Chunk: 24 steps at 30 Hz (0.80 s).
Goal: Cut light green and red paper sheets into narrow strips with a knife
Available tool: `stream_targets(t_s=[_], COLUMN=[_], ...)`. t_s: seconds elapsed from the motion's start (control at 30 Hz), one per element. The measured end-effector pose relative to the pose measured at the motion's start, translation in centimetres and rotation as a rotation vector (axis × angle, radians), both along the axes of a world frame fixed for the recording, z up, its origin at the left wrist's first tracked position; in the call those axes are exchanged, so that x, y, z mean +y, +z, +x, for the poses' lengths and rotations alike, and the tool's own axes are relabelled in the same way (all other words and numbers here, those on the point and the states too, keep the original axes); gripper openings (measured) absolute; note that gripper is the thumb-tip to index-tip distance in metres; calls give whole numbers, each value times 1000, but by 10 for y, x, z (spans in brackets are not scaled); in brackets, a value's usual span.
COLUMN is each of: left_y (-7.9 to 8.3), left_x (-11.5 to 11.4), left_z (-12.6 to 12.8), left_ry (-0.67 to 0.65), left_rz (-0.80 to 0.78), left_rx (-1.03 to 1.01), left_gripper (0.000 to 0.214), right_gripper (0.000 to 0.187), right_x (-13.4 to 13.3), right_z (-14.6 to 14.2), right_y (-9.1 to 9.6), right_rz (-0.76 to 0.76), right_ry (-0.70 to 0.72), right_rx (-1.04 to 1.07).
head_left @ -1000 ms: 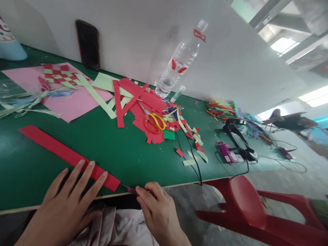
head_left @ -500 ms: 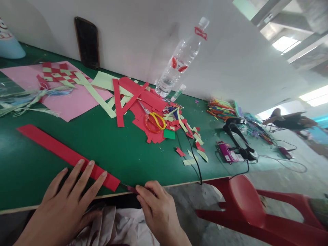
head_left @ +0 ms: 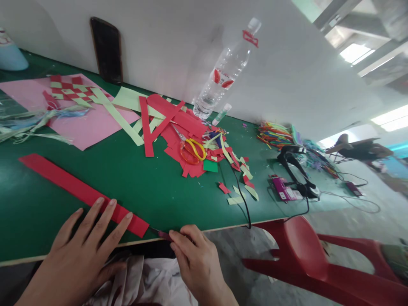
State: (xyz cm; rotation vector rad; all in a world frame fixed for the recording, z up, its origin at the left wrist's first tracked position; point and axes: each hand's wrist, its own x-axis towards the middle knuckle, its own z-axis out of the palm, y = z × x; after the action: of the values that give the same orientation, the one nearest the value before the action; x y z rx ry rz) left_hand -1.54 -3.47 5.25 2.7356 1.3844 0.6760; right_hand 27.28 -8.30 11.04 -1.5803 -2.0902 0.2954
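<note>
A folded red paper strip (head_left: 76,188) lies slantwise along the near part of the green table. My left hand (head_left: 84,242) is open, its spread fingertips pressing on the strip's near half. Between the thumb and fingers of my right hand (head_left: 200,257) is a craft knife (head_left: 164,235) with a dark purplish handle. Its thin blade reaches the right end of the strip, at the table's front edge; whether the tip is inside the fold cannot be made out. Beyond the hands, yellow-and-orange scissors (head_left: 193,151) rest on red paper scraps (head_left: 174,146).
A water bottle (head_left: 223,72), a glue stick (head_left: 222,114) and a phone (head_left: 106,50) stand by the wall. Woven paper (head_left: 72,89) lies on a pink sheet (head_left: 89,131). A black cable (head_left: 246,208) hangs over the edge. At right are a purple box (head_left: 283,188) and a red chair (head_left: 307,250).
Almost nothing differs. The view has shifted very slightly; both hands, the craft knife and the red strip keep the same positions relative to each other.
</note>
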Motion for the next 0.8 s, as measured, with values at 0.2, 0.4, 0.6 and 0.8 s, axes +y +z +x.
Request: stream_targets(t_s=[0.2,0.4,0.6,0.8], left_y=[0,-1,1,5], left_x=[-2,-3,-4,-4], left_z=[0,-2,-5,-3], left_ry=[3,1,30,39], left_rz=[-5,-68,-123,-128], left_rx=[4,15,17,23], left_gripper=[90,96,84,80], right_gripper=[29,25,22,23], right_x=[2,3,8,12], right_z=[-2,-8,-18,-21], right_y=[0,0,2,0], right_rz=[11,13,119,149], right_ry=[7,-6,-61,-71], right_rx=[21,-36,-202,-205])
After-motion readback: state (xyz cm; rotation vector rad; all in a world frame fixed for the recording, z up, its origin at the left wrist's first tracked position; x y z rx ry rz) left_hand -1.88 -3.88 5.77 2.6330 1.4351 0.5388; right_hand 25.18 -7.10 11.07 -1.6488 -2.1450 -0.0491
